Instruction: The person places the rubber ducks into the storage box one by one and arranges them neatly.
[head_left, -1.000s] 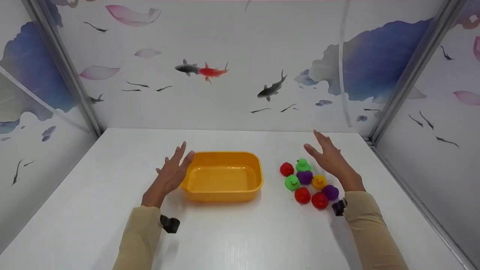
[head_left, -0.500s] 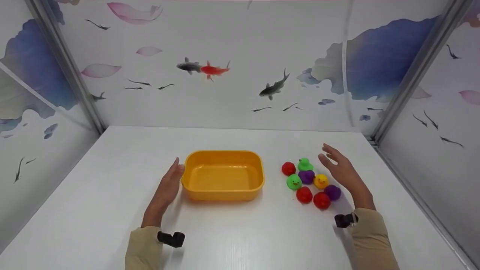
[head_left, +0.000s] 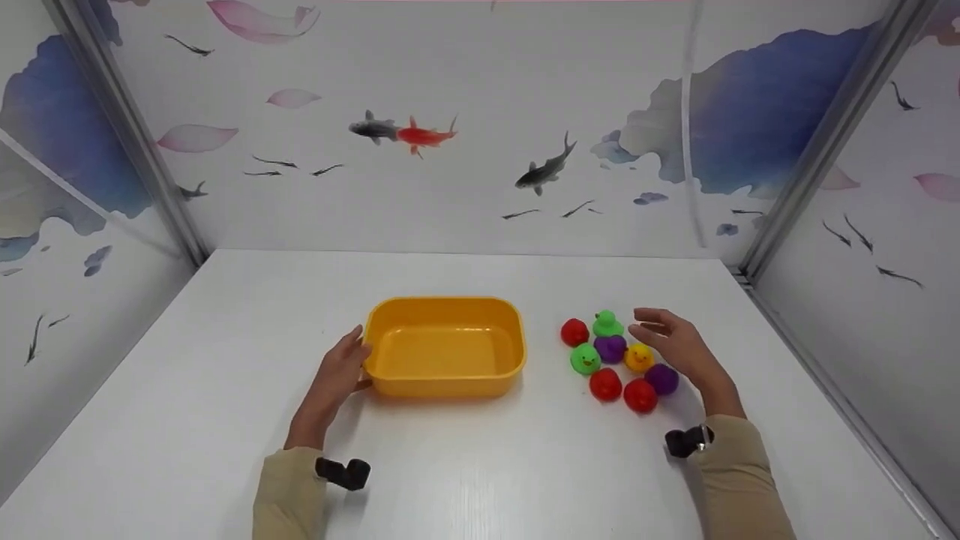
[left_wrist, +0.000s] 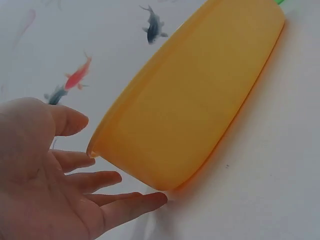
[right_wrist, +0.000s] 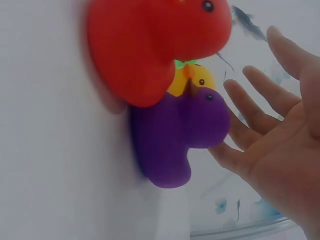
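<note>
A yellow plastic basin [head_left: 450, 386] stands on the white table, its inside bare. At its left end is my left hand [head_left: 339, 371], fingers spread, thumb near the rim; in the left wrist view the fingertips [left_wrist: 159, 199] lie right beside the basin's end wall. Right of the basin sits a cluster of rubber ducks: red [head_left: 605, 385], green [head_left: 586, 359], purple [head_left: 661, 379] and yellow [head_left: 639, 358]. My right hand [head_left: 679, 345] hovers at the cluster's right side with loosely extended fingers and holds nothing. In the right wrist view a purple duck [right_wrist: 170, 135] appears close before the palm.
White panels [head_left: 465, 217] printed with fish and petals enclose the table at the back and both sides. Metal posts [head_left: 817, 142] mark the corners. Bare white tabletop [head_left: 480, 465] lies in front of the basin. A small black camera [head_left: 343, 474] sits on each wrist.
Both hands have come down and toward me from their raised position. My left hand has moved in against the basin's left end; my right hand has lowered beside the ducks. Basin and ducks stay put.
</note>
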